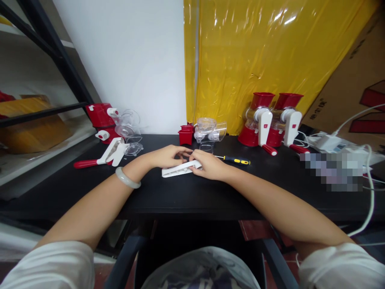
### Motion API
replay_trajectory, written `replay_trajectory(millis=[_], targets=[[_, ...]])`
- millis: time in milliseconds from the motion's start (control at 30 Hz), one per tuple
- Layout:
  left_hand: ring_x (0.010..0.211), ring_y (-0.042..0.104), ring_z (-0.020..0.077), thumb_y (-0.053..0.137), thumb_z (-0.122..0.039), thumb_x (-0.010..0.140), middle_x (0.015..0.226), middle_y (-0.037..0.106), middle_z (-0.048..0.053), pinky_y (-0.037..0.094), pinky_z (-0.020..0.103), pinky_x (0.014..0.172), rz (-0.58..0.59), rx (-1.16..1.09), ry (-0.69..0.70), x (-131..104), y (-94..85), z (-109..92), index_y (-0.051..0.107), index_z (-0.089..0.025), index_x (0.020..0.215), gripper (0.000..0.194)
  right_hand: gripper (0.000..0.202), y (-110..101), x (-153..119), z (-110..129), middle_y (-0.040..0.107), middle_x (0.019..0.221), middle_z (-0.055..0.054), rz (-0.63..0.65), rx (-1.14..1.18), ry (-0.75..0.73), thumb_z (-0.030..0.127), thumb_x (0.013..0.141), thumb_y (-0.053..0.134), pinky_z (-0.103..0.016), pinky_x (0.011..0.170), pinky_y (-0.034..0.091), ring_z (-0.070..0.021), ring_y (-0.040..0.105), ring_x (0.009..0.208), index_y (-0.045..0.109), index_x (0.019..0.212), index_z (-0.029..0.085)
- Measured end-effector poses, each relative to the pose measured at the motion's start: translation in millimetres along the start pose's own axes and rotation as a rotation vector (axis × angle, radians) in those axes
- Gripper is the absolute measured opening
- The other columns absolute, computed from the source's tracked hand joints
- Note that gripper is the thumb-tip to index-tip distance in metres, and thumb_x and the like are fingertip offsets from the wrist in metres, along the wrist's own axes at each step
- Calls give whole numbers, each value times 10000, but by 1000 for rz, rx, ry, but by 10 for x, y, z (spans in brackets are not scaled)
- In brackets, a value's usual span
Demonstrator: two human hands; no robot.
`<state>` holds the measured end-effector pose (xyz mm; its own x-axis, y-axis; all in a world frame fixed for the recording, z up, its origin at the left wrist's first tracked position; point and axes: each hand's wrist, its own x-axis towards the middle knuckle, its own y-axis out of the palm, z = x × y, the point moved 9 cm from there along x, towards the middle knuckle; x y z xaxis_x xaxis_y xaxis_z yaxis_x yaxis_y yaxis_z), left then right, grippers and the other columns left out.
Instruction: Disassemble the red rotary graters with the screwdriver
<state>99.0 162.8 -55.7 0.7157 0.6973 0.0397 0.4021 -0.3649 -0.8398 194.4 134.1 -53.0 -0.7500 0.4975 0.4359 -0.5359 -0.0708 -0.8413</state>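
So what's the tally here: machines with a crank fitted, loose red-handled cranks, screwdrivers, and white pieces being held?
Machines with a crank fitted: 2
Loose crank with a red handle: 1
Screwdriver: 1
White piece being held: 1
Total: 5

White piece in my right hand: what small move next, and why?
Perhaps steady the white piece with the left hand: the right hand grips one end, the left hand is close by, and the other end looks unheld.
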Motion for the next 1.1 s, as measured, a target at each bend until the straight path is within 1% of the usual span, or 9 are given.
replay_trajectory(millis=[133,233,367,533,700,800,933,1033,1100], targets=[[926,663,157,575,-267,847,1148,687,89,498,233,781,-48,8,23,-7,-72,-40,490,-172,1364,532,144,11,-1,-24,569,1005,-51,-8,10,-2,279,863,582,-283,777,422,-178,554,881,539,976,200],[803,661,153,537,-402,890,960,724,60,490,214,682,-71,26,-8,-33,-137,-64,668,-160,1112,354,130,1,2,-55,558,971,-39,-40,13,-10,266,866,576,-275,770,423,-169,551,855,540,974,203],[587,605,119,569,-511,854,726,690,29,434,192,534,-30,-17,-92,-69,-125,-54,702,-153,1006,411,107,-46,10,-94,539,937,-41,-114,9,-8,253,879,555,-278,763,424,-172,543,850,546,970,196],[618,623,126,678,-433,759,723,695,20,435,197,576,-4,88,-101,-73,-77,-78,701,-168,1012,367,109,-66,13,-115,527,933,-48,-155,29,13,254,897,542,-292,774,431,-178,544,855,546,982,186],[607,604,114,624,-260,725,698,678,-9,405,190,569,36,200,-79,-80,-17,-169,705,-182,899,207,122,-37,13,-128,531,956,-51,-136,41,27,258,898,546,-309,804,446,-183,553,883,548,998,188],[592,591,112,590,-238,718,685,669,-18,391,192,554,56,243,-85,-100,-15,-242,699,-192,868,191,152,-52,13,-141,543,981,-55,-143,41,40,287,899,551,-335,839,459,-192,562,918,556,1021,197],[593,585,123,577,-303,750,683,659,-8,392,201,550,81,261,-162,-222,-153,-307,681,-188,830,174,316,-91,8,-141,552,1107,-86,-175,82,40,356,902,557,-377,876,482,-221,563,1029,525,1182,213],[564,583,132,575,-414,783,690,653,2,385,203,505,120,173,-358,-484,-352,-213,670,-195,889,260,459,-119,-2,-138,517,1205,-109,-211,136,39,387,908,550,-397,870,510,-217,574,1032,434,1321,226],[577,593,145,575,-484,783,697,646,12,388,202,487,80,106,-495,-733,-555,-111,664,-194,903,326,497,-130,-10,-129,494,1244,-118,-230,163,36,394,911,545,-407,874,520,-210,584,1026,394,1354,226]])
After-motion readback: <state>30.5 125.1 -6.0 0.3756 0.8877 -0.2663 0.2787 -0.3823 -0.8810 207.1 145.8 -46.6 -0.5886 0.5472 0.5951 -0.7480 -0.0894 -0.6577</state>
